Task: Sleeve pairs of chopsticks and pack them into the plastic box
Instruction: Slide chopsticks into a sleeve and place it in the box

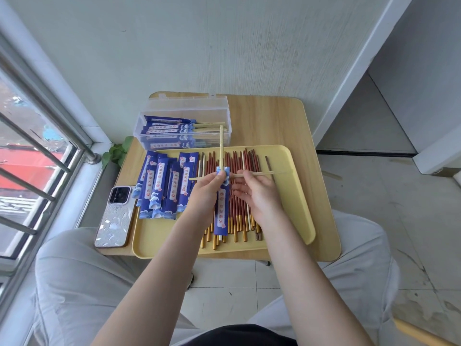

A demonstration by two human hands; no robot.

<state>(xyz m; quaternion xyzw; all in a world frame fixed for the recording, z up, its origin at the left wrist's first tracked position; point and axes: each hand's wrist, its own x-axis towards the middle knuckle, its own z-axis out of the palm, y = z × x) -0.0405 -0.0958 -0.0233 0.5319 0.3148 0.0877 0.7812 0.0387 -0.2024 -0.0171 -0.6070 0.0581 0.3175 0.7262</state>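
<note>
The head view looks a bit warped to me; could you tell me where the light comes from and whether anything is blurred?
In the head view, daylight enters through the barred window at left; wide-angle distortion bows the wall edges and the yellow tray; shadows are soft; the left hand, right hand and blue sleeve are fairly sharp.

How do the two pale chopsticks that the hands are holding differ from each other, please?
The left hand holds its chopstick upright, its lower end inside a blue sleeve; the right hand holds the other chopstick bare, lying crosswise. The upright one points toward the box; the crosswise one spans the tray. Both are pale wood.
</note>
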